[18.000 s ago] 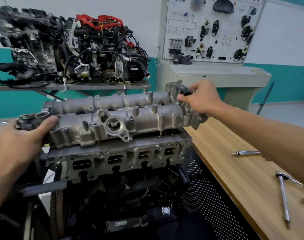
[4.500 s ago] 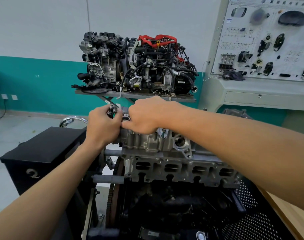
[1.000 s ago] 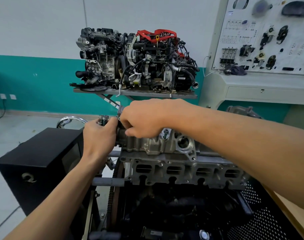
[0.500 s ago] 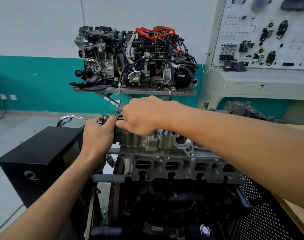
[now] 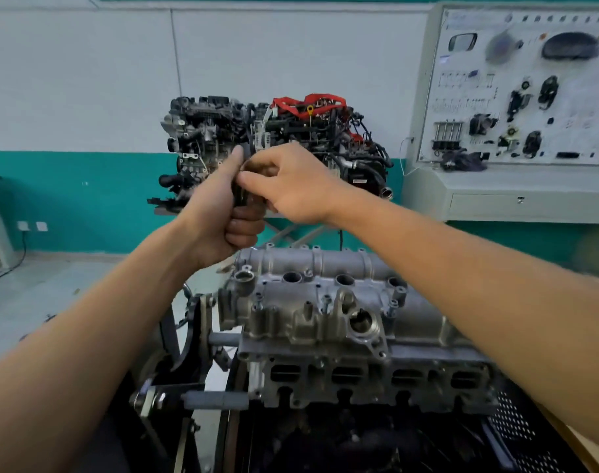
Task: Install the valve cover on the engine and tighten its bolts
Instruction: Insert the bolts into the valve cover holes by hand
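Workshop: L hand (image 5: 219, 216), R hand (image 5: 291, 186) on part (image 5: 239, 196) above valve cover (image 5: 325, 302)

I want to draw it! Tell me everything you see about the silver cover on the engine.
The valve cover is grey cast metal, long and bumpy, with two ridges, round open holes on top, bolt posts and a round port in front. It lies flat on the engine. The left hand and right hand hold a dark part above it, not touching.
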The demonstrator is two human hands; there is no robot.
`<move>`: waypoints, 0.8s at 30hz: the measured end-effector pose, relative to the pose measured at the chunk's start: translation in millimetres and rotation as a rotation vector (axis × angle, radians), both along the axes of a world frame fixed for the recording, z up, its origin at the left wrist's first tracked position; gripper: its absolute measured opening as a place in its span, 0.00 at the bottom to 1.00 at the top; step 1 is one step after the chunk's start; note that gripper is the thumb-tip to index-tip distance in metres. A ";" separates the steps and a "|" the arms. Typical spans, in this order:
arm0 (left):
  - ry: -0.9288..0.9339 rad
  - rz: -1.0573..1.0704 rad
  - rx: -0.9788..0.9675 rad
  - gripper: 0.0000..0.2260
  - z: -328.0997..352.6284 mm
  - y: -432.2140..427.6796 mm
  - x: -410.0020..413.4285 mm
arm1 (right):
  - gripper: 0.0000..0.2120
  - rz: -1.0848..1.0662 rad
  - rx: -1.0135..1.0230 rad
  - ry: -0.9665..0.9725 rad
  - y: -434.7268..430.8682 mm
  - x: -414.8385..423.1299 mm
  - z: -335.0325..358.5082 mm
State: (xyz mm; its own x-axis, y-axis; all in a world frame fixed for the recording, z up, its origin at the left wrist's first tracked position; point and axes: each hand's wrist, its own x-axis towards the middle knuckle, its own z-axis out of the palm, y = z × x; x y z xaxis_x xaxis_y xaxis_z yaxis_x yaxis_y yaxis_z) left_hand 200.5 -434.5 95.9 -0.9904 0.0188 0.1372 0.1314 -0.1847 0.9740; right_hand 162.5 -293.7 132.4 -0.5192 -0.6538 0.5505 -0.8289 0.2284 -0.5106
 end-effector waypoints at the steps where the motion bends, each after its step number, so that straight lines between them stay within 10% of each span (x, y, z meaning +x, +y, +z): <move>1: 0.000 -0.004 -0.031 0.32 2.3 2.7 -6.7 | 0.12 -0.020 -0.054 -0.035 2.6 -5.9 -0.8; 10: 0.064 0.128 -0.216 0.23 -8.0 5.6 -64.7 | 0.04 -0.083 -0.137 -0.389 15.5 -66.6 -4.9; 17: 0.072 0.392 -0.536 0.18 -20.7 -19.4 -98.1 | 0.10 -0.334 -0.144 -0.044 7.1 -103.6 -19.7; 24: 0.117 0.702 -0.712 0.22 -57.5 -45.4 -100.3 | 0.08 -0.210 0.282 0.230 -18.6 -98.2 -42.3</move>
State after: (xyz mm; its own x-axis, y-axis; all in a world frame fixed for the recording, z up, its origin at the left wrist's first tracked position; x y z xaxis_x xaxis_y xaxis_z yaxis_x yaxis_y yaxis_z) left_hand 100.3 -479.9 38.4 -0.7898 -0.4483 0.4185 0.0891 0.5913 0.8015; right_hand 64.3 -312.2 90.1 -0.5414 -0.6886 0.4825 -0.8348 0.5086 -0.2109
